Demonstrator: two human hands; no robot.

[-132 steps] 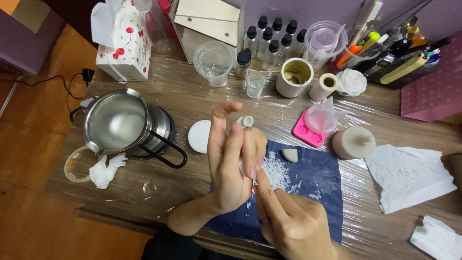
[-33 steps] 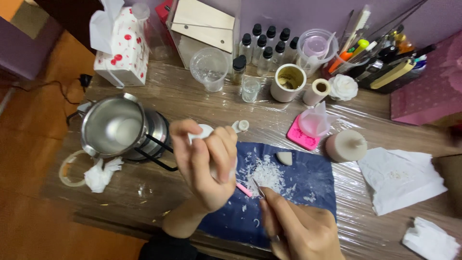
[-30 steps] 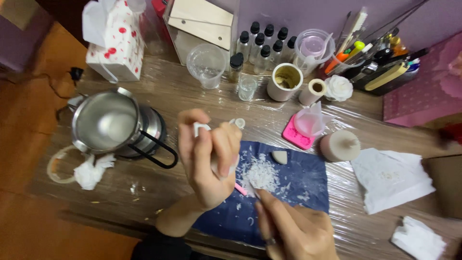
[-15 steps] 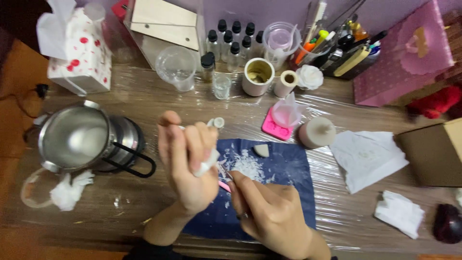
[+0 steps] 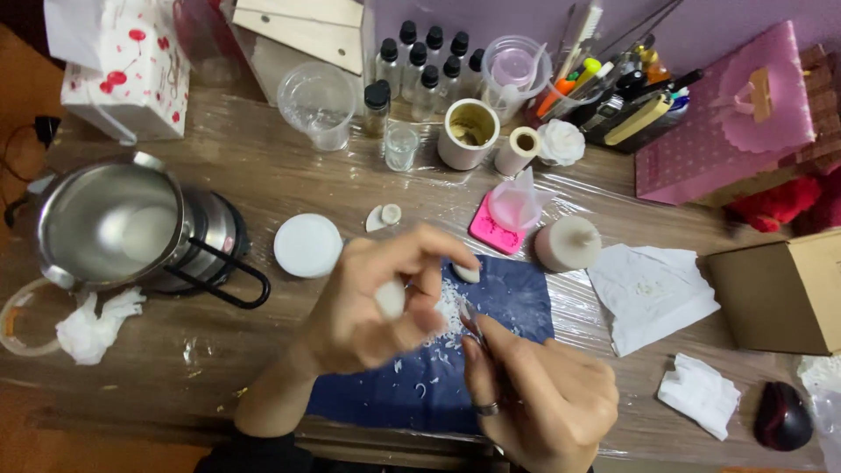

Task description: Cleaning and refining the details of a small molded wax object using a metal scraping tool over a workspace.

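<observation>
Nearest, lower centre: right hand [image 5: 547,407], ring on one finger, fingers curled shut around a thin tool whose tip points up-left; the tool is mostly hidden.

Just above and left: left hand [image 5: 381,302], blurred, fingers closed on a small white piece [image 5: 391,298], held over the dark blue mat [image 5: 517,307]. White shavings [image 5: 445,320] lie scattered on the mat.

Middle ground, left: steel pot [image 5: 109,223] on a black-handled stand, crumpled white tissue [image 5: 88,324] beside it. A round white lid [image 5: 307,245] lies just left of the mat.

Middle ground, right: pink square mould [image 5: 491,232] with a clear funnel on it; a pale round candle [image 5: 568,243]; a white paper sheet [image 5: 648,293]; a brown cardboard box [image 5: 784,289] at the right edge.

Far, left: white carton with red cherry print [image 5: 118,74].

Far, centre: row of small black-capped bottles [image 5: 429,57], clear cup [image 5: 317,105], beige tub [image 5: 469,131].

Far, right: pink dotted gift bag [image 5: 727,123], lying flat.
</observation>
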